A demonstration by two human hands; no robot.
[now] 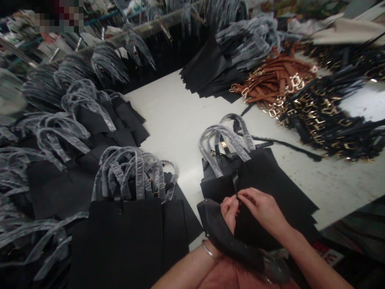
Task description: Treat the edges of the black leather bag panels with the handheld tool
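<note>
A black tote bag [255,172] lies on the pale table, on top of other flat black bags, its looped handles [225,140] wrapped in clear plastic. From its upper edge hangs a narrow black strap [235,182]. My left hand [230,210] pinches near the lower end of this strap, a silver bracelet at the wrist. Meeting it from the right, my right hand [260,204] has thumb and forefinger closed on the same strap end. The fingers partly hide that end. A curved black object [221,228] covers part of my left hand and forearm.
Black bags with plastic-wrapped handles are stacked at left [126,233], with more at the back [207,66]. Brown straps with gold buckles [276,78] and a heap of black straps [325,116] lie at right. The worktable [168,104] shows between the stacks.
</note>
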